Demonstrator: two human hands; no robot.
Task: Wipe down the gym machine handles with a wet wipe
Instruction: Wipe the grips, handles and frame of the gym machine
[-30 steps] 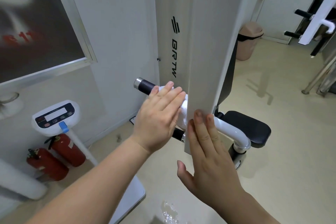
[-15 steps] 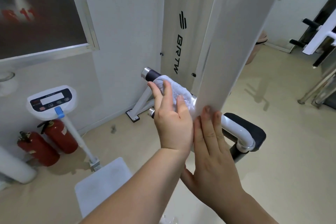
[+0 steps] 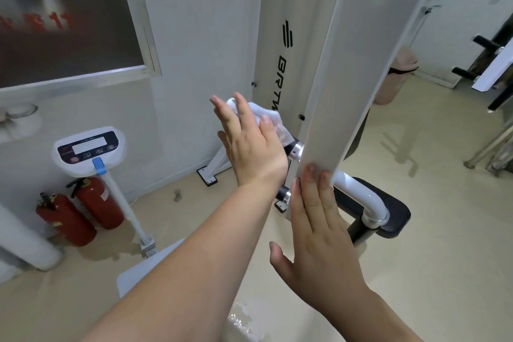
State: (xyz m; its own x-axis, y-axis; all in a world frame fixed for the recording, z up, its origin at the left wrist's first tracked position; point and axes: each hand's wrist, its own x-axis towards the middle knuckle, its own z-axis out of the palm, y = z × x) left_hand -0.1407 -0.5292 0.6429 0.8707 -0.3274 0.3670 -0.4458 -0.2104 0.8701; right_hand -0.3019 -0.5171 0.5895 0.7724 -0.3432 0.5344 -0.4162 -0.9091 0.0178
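Note:
A white wet wipe is wrapped over the outer end of the machine's black handle, which sticks out left from a white upright arm. My left hand presses the wipe around the handle, fingers partly spread. Most of the handle is hidden under the wipe and hand; only a black stretch and a chrome collar show. My right hand lies flat, fingers together, with its fingertips against the lower end of the white arm, holding nothing.
A black seat pad and white curved tube sit below the arm. A standing scale and two red fire extinguishers stand at the left wall. A pink bin and other machines are at the right.
My left hand has slid the wipe outward along the handle to its free end, which is now covered. The right hand has stayed against the white arm. The view shifted slightly.

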